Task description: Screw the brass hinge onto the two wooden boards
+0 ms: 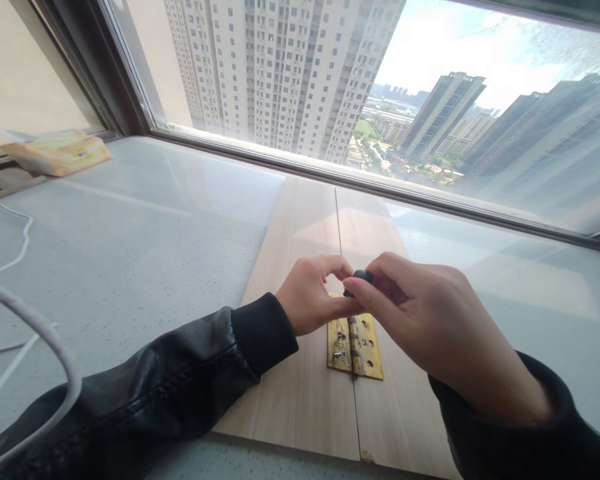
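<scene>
My right hand (pixel 420 307) pinches a small black rounded handle-like piece (pixel 363 275) between thumb and fingers; its lower part is hidden. My left hand (pixel 313 293) meets it from the left, thumb and forefinger curved into a ring with their tips at the black piece. Whatever those fingertips grip is covered by the right thumb. Just below both hands lies a worn brass-coloured hinge (pixel 367 347), its knuckle along the seam between two pale wooden boards (pixel 300 393). A screw (pixel 339 355) sticks up from its left leaf, while holes show in the right leaf. The hands cover the hinge's far end.
The boards rest on a speckled white sill (pixel 180 233) that runs to the window frame (pixel 280 163). White cables (pixel 55 347) loop at the left, over my left sleeve. A yellowish soft packet (pixel 60 153) lies in the far left corner.
</scene>
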Tool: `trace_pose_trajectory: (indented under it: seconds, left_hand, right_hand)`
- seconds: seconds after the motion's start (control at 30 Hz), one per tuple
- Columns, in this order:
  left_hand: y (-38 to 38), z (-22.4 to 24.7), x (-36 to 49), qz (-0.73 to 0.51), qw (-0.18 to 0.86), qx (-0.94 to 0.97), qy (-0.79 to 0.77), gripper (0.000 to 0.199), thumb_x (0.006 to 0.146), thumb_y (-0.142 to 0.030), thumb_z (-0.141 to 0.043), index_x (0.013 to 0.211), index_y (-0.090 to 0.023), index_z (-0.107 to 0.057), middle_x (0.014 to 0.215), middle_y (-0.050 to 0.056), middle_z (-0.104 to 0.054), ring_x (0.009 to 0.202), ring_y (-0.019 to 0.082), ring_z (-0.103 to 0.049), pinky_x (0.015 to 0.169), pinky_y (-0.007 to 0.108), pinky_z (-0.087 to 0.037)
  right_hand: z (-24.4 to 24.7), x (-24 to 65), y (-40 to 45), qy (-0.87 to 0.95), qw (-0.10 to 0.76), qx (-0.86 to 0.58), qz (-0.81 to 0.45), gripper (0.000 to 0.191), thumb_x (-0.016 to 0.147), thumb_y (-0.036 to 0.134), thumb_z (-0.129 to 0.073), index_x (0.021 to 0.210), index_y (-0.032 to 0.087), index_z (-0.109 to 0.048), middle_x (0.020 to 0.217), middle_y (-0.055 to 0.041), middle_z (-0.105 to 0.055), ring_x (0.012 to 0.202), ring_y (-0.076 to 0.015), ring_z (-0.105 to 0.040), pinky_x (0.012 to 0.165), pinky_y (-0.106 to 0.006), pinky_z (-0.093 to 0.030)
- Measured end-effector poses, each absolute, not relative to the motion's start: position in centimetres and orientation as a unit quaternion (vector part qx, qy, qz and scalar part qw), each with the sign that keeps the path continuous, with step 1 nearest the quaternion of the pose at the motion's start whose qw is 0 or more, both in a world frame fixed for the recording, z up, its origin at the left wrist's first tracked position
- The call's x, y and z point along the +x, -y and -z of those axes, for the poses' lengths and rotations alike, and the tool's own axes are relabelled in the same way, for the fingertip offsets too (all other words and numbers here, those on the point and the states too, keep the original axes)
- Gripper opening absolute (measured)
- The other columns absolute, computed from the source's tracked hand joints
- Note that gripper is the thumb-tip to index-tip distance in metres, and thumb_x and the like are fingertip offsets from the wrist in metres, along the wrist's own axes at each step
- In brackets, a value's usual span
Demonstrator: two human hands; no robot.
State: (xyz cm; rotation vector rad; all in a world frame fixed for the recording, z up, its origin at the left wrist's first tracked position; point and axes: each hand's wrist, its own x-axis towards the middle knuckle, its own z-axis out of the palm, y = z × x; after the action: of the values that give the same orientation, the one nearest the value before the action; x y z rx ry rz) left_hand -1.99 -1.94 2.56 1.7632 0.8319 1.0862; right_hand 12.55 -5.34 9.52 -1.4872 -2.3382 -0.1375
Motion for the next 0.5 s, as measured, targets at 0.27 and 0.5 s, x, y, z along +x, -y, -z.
trace_pose_trajectory:
  seconds: [0.27,0.5]
  left_hand:
    - [0.6,-2.4,-3.0,-0.527,0.459,0.634,-0.332,0.027,0.071,-0.038,-0.07,0.084,-0.014,-0.066,0.082,0.006,-0.068,0.076,0.015,-0.06,0.067,0.028,-0.044]
    - [-1.5,-0.3,-3.7,-0.598,0.497,0.467,-0.422,0.032,0.065,-0.04,-0.073,0.073,-0.012,-0.061,0.066,0.001,-0.059,0.059,0.008,-0.051,0.057,0.022,-0.04]
  right_hand:
    - [-10.1,13.9,5.0,0.791,0.198,-0.574,-0.075,0.036,0.086,0.052,-0.041,0.086,0.022,-0.061,0.061,0.0018,-0.059,0.051,-0.0103,-0.049,0.049,-0.024,-0.038]
    - [-6.8,12.3,4.5,0.798,-0.088,-0.596,-0.027,0.051,0.089,0.049,-0.03,0.052,0.02,-0.047,0.053,-0.0015,-0.053,0.047,-0.0125,-0.042,0.046,-0.028,-0.023]
